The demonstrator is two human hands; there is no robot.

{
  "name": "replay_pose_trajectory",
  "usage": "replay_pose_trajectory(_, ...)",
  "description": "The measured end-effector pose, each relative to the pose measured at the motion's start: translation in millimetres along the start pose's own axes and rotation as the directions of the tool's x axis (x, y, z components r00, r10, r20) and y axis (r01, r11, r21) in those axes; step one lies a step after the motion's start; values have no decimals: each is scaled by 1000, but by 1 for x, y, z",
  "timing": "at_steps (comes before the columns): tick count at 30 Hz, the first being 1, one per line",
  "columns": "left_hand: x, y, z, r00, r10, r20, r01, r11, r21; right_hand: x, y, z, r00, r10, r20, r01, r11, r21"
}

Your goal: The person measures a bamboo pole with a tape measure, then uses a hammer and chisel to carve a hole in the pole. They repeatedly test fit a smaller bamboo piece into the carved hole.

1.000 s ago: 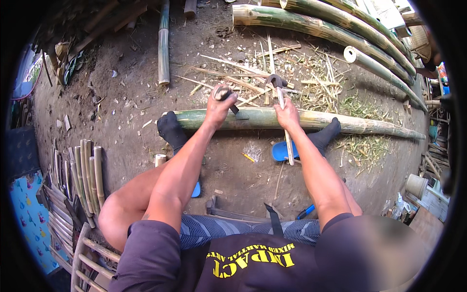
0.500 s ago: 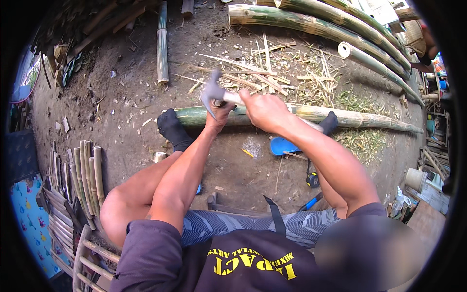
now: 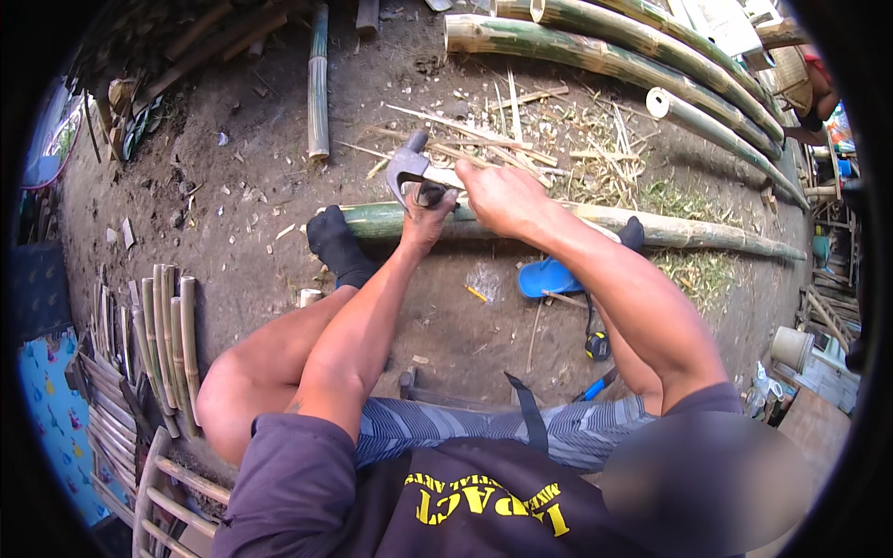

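A claw hammer point(image 3: 406, 167) is gripped by its pale handle in my right hand point(image 3: 507, 200), fingers wrapped round it. Its grey head is over my left hand point(image 3: 427, 221), which is closed around a dark, round-ended tool point(image 3: 431, 193). Only that tool's top shows; its lower part is hidden, so its kind is unclear. Both hands are above a green bamboo pole point(image 3: 707, 232) lying crosswise on the ground. My feet in dark socks press against the pole, one on either side of my hands.
Thick bamboo poles point(image 3: 595, 58) lie at the upper right, with a person point(image 3: 823, 88) beyond them. Split strips point(image 3: 512, 139) and shavings litter the ground past my pole. Nearer me are a blue slipper point(image 3: 547, 278) and a tape measure point(image 3: 597, 345). Short bamboo lengths point(image 3: 172, 344) stand at left.
The hammer head has shifted slightly and now appears sharp where it was blurred. My left hand stays closed on the dark tool. The view has shifted a little.
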State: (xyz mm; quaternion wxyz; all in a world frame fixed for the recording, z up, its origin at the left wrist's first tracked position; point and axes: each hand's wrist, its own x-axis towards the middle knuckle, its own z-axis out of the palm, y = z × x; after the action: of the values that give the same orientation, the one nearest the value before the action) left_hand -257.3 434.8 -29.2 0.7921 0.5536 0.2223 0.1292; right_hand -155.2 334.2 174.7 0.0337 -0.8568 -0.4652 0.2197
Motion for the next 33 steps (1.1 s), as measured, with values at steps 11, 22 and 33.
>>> replay_pose_trajectory(11,-4,6,4,991,-131,-27,130,991,-38,-6,5,17,1000,9,-3,-9,996,-88)
replay_pose_trajectory(22,61,-3,22,969,-243,50,222,940,259,-67,83,115,812,584,15,-464,629,624)
replay_pose_trajectory(33,18,0,50,906,-81,-415,145,981,127,-82,93,213,661,739,128,-630,455,629)
